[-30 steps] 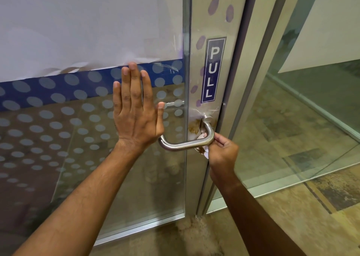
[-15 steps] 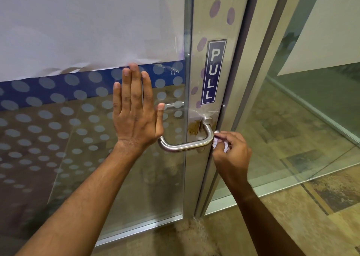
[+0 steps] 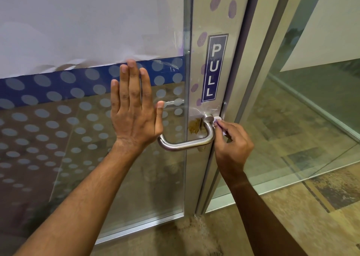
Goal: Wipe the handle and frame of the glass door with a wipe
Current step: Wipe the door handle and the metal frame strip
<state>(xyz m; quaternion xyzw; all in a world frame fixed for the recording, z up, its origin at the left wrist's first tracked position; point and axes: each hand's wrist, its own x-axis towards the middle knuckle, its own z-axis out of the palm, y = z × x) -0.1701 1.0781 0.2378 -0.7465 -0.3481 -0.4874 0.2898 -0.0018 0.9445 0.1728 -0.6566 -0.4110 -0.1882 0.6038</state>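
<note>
Left hand (image 3: 134,117) flat on glass door (image 3: 87,139), fingers spread, holding nothing, right hand (image 3: 232,144) grip pinched shut on white wipe (image 3: 217,122), wipe pressed at handle (image 3: 185,143) upper mount beside frame (image 3: 231,80), PULL sign (image 3: 213,69) above.

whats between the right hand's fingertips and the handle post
In the head view, a small white wipe is pinched in the right hand and pressed against the handle post.

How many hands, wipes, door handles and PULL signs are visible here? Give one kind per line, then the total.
Hands: 2, left hand and right hand
Wipe: 1
Door handle: 1
PULL sign: 1
Total: 5
</note>
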